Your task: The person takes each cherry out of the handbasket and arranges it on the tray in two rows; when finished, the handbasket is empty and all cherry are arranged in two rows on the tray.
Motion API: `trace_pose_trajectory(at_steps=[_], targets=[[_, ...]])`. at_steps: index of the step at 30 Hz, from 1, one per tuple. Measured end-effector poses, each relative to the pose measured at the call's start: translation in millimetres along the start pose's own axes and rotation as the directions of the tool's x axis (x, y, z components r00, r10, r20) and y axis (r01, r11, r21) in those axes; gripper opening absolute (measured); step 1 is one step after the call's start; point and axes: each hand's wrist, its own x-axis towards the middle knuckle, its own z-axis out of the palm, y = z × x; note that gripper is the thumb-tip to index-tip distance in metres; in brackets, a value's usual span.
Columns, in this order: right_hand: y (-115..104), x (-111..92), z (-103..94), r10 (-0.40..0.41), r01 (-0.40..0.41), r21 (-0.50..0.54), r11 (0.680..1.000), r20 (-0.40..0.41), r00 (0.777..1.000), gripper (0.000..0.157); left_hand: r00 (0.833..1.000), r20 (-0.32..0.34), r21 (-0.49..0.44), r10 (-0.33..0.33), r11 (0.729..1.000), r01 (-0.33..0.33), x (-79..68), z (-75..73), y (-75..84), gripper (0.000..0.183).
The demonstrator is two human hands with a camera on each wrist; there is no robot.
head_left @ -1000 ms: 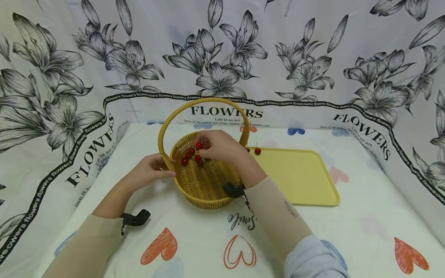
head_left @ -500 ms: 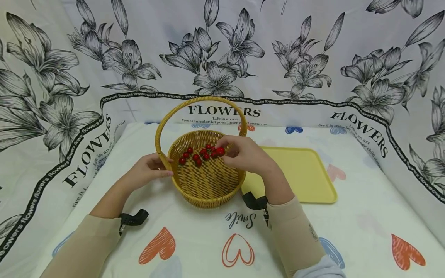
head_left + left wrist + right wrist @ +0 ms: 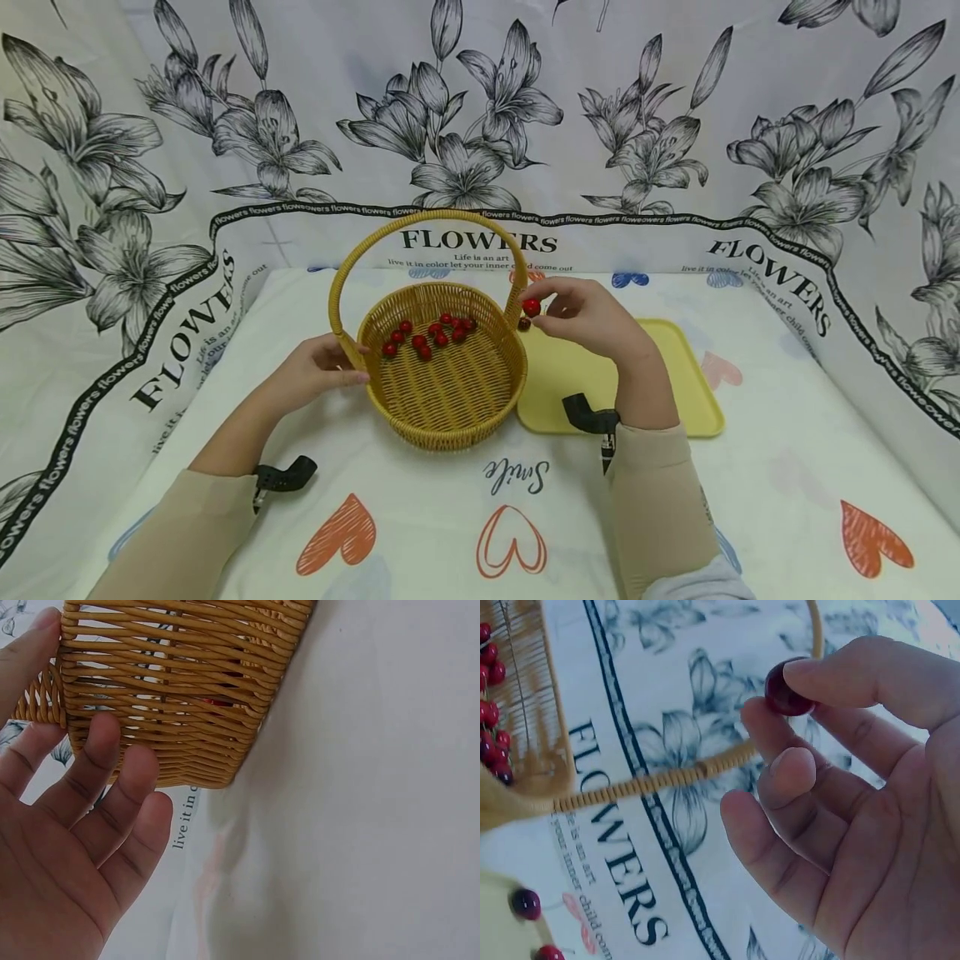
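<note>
My right hand (image 3: 592, 321) pinches a red cherry (image 3: 789, 688) between thumb and index finger, its other fingers loosely bent. It is above the far left part of the yellow tray (image 3: 581, 383), just right of the handle. My left hand (image 3: 322, 367) holds the woven basket (image 3: 442, 437) at the left foot of its tall handle (image 3: 427, 217); in the left wrist view the thumb and index finger lie either side of it. Several cherries (image 3: 425, 352) lie inside the basket, toward its back. On the tray, a dark cherry (image 3: 526, 904) and a second one (image 3: 549, 952) show in the right wrist view.
A white cloth with printed hearts (image 3: 512, 542) covers the table. Behind it hangs a flower-printed curtain (image 3: 465, 167). The basket's arched handle rises between the basket's inside and the tray.
My right hand has come out of the basket and moved right, past the handle to over the tray, with a cherry between its fingers. The left hand stays at the basket.
</note>
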Motion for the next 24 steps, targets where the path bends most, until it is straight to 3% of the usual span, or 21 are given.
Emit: trace_pose_trajectory(at_steps=[7,16,21,24], targets=[[30.7,0.8,-20.4,0.102,-0.104,-0.022,0.994,-0.085,0.991,0.031,1.0,0.002,-0.014,0.022,1.0,-0.022,-1.2,0.0,1.0,0.035],[89.8,5.7,-31.0,0.251,-0.24,0.087,0.967,-0.135,0.959,0.04,1.0,-0.009,-0.008,0.011,1.0,-0.011,-0.6,0.3,2.1,0.036],[124.2,12.0,-29.2,0.34,-0.351,-0.062,0.934,-0.141,0.93,0.04,1.0,-0.003,-0.013,0.007,1.0,-0.007,0.7,0.4,0.7,0.036],[134.5,17.7,-24.5,0.354,-0.376,-0.19,0.907,-0.137,0.925,0.039,1.0,-0.003,-0.01,0.004,1.0,-0.004,1.3,0.3,-0.1,0.036]])
